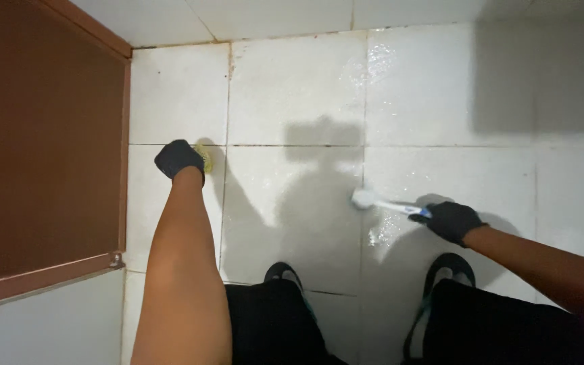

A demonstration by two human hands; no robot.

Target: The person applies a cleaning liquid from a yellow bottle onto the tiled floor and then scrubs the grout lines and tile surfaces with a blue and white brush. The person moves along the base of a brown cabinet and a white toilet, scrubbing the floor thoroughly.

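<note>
Your right hand (pixel 453 222), in a black glove, has its fingers wrapped tight around the blue end of a small brush (pixel 388 204). The brush's long axis runs out from that hand toward your left and slightly away from you, nearly level across the view, with its white head pressed on the grout line (pixel 363 122) between two wet tiles. That head lies well to the left of the gripping fingers, about midway between your two hands but clearly nearer the right one, which alone holds it.

Your left hand (pixel 180 159), also in a black glove, is planted on the tiled floor (pixel 292 88) near the brown door (pixel 42 142), fingers curled down over something yellow (pixel 203 157), a sponge or cloth by the look of it; how tightly they grip it you cannot tell, since the glove hides it.

The brush is slim, with a white shaft, a blue grip and a pale rounded head that looks foamy. The floor around it is white, glossy and wet, with suds showing further off. Your two sandalled feet (pixel 449 270) sit just below, one either side of the grout line.
</note>
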